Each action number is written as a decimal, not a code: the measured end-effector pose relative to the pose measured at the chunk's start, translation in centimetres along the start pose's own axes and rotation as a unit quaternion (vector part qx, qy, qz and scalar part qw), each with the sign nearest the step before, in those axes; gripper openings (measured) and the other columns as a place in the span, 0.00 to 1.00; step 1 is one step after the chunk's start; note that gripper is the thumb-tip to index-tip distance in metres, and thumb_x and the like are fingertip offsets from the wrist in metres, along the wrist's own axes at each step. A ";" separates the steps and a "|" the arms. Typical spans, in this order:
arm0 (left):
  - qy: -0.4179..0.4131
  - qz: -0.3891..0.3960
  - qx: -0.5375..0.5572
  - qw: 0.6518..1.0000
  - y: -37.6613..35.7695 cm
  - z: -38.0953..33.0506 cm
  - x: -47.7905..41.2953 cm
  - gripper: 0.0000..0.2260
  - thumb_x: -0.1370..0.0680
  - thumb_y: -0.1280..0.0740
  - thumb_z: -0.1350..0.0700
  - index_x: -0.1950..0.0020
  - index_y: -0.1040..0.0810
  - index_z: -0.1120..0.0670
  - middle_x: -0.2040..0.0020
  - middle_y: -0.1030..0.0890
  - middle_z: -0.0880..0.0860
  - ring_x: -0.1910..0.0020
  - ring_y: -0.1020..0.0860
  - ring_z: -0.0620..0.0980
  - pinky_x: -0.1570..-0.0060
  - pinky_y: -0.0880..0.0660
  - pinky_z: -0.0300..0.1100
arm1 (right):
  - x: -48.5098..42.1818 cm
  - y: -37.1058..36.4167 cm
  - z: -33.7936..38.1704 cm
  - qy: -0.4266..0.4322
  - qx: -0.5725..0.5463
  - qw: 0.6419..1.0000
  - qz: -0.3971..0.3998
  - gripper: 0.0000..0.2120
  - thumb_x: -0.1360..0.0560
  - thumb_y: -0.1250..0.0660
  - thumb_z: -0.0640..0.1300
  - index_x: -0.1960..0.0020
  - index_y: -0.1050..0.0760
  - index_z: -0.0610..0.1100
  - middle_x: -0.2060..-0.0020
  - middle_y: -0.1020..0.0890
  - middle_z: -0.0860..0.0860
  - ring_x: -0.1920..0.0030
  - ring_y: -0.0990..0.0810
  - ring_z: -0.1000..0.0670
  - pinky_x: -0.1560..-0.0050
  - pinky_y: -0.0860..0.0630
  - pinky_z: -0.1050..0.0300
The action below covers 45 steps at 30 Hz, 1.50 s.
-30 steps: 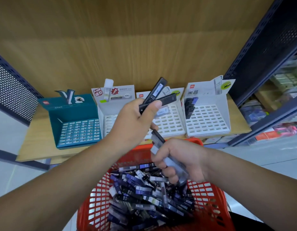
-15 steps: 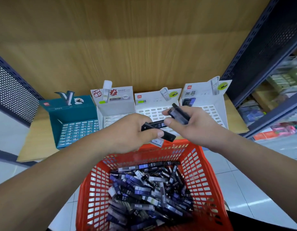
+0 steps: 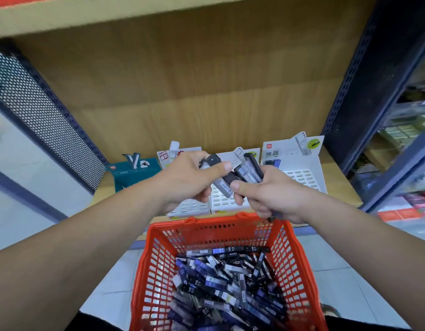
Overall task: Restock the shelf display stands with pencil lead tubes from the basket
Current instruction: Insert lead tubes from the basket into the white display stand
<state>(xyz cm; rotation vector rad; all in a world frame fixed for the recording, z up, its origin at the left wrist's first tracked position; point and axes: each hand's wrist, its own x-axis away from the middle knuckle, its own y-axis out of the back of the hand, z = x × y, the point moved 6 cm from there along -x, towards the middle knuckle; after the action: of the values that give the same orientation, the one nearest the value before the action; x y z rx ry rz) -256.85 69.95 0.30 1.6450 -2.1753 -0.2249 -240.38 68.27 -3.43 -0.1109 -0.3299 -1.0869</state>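
Basket (image 3: pixel 154 271): one, red plastic lattice, nearest to the viewer, below both forearms.
Loose tubes (image 3: pixel 221 283): a heap on the basket's floor, too many to count; dark blue, black and clear, lying crosswise over one another, some marked HB 0.5.
Hands: two, both raised above the basket's far rim, in front of the stands and close together, their thumbs nearly meeting.
Left hand (image 3: pixel 185 177): fingers curled, thumb pressed down on the left tubes (image 3: pixel 221 186). There are at least two of these, one clear-bodied and one dark-capped; the exact count is blurred. They slant down towards the right hand.
Right hand (image 3: pixel 271 194): fingers wrapped round the right tubes (image 3: pixel 250 169), thumb across their lower end. This is a bundle of at least three, dark with pale labels, pointing up and away; its near end touches or almost touches the left tubes.
Stands: four in a row on the shelf (image 3: pixel 335 182), just past the basket.
Teal stand (image 3: pixel 132 175): one, at the left end, partly hidden by the left forearm.
White stands: three. The first (image 3: pixel 190 207) and second (image 3: pixel 222 204) sit behind the hands, with only their lower slot rows and header tops showing; the third (image 3: pixel 299 168) is at the right end, with a few dark tubes at its back-left corner.
Back panel (image 3: pixel 194 103): one, wood grain, behind the stands.
Side panels: two, dark perforated metal, one on the left (image 3: pixel 34 111) and one on the right (image 3: pixel 373 80).
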 end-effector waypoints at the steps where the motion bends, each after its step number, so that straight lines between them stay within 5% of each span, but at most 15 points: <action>1: 0.008 0.001 0.003 1.000 -0.3 -0.5 0.0 0.11 0.20 0.28 0.48 0.52 0.24 0.55 0.73 0.28 0.47 0.72 0.30 0.50 0.69 0.27 0.42 | 0.6 0.1 0.4 0.003 -0.011 1.000 -0.009 0.12 0.16 0.33 0.45 0.54 0.25 0.37 0.80 0.28 0.54 0.78 0.42 0.51 0.70 0.44 0.56; 7: 0.000 0.009 0.031 0.999 -3.4 -3.4 -1.9 0.15 0.20 0.29 0.45 0.56 0.26 0.55 0.73 0.32 0.50 0.73 0.30 0.50 0.70 0.28 0.42 | 2.7 3.2 0.0 0.006 -0.065 0.994 -0.084 0.11 0.18 0.31 0.43 0.48 0.27 0.36 0.76 0.23 0.51 0.79 0.40 0.52 0.71 0.42 0.57; 14: -0.024 0.026 0.036 0.999 -7.5 -3.6 -5.1 0.15 0.17 0.34 0.47 0.57 0.28 0.55 0.73 0.31 0.52 0.75 0.31 0.50 0.74 0.29 0.41 | 3.2 6.1 -2.5 -0.018 -0.171 0.971 -0.167 0.13 0.18 0.31 0.50 0.42 0.23 0.40 0.59 0.14 0.42 0.76 0.38 0.51 0.74 0.39 0.61; 19: -0.018 0.076 0.057 0.995 -10.6 -2.5 -7.9 0.14 0.15 0.38 0.44 0.50 0.29 0.55 0.70 0.27 0.55 0.74 0.29 0.52 0.69 0.26 0.44 | 3.0 8.0 -4.3 -0.039 -0.196 0.952 -0.232 0.14 0.19 0.30 0.45 0.37 0.23 0.39 0.53 0.12 0.42 0.74 0.37 0.51 0.73 0.37 0.59; 26: 0.014 0.121 0.036 0.992 -11.4 0.9 -9.9 0.13 0.15 0.45 0.53 0.55 0.28 0.56 0.68 0.29 0.56 0.73 0.28 0.52 0.69 0.25 0.45 | 3.4 8.5 -5.5 -0.096 -0.065 0.947 -0.301 0.11 0.19 0.30 0.42 0.46 0.21 0.33 0.80 0.25 0.51 0.76 0.37 0.49 0.75 0.39 0.61; 29: 0.006 0.122 0.024 0.992 -10.6 1.6 -10.5 0.12 0.15 0.44 0.53 0.54 0.29 0.56 0.65 0.29 0.56 0.71 0.29 0.51 0.65 0.25 0.47 | 2.6 7.9 -6.4 -0.115 -0.064 0.942 -0.308 0.17 0.19 0.30 0.50 0.47 0.19 0.34 0.79 0.28 0.50 0.74 0.35 0.47 0.76 0.41 0.61; 33: 0.002 0.103 0.081 0.991 -9.9 2.4 -11.2 0.13 0.13 0.44 0.48 0.49 0.26 0.54 0.61 0.24 0.56 0.70 0.26 0.50 0.66 0.25 0.46 | 0.3 8.4 -6.0 -0.077 -0.132 0.927 -0.343 0.10 0.18 0.31 0.50 0.44 0.20 0.43 0.69 0.19 0.49 0.74 0.32 0.49 0.75 0.39 0.60; 42: 0.010 -0.001 0.131 0.991 -7.3 4.6 -13.1 0.13 0.13 0.40 0.52 0.47 0.24 0.61 0.68 0.21 0.54 0.75 0.24 0.50 0.74 0.23 0.43 | -6.2 10.6 -8.3 -0.084 -0.204 0.954 -0.202 0.04 0.18 0.31 0.45 0.51 0.24 0.46 0.65 0.22 0.46 0.72 0.34 0.51 0.71 0.34 0.58; 45: 0.026 -0.067 0.126 0.989 -5.2 5.6 -14.3 0.12 0.14 0.39 0.51 0.48 0.25 0.59 0.70 0.20 0.53 0.75 0.23 0.51 0.74 0.23 0.43 | -7.2 13.6 -10.8 -0.072 -0.229 0.944 -0.226 0.05 0.17 0.32 0.45 0.50 0.25 0.45 0.64 0.24 0.46 0.71 0.34 0.51 0.71 0.34 0.57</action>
<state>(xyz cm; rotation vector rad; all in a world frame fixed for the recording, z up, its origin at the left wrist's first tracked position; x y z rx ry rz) -251.35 81.41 -9.80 1.9135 -2.1268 0.0567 -229.17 78.01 -14.96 -0.5533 -0.2322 -1.6046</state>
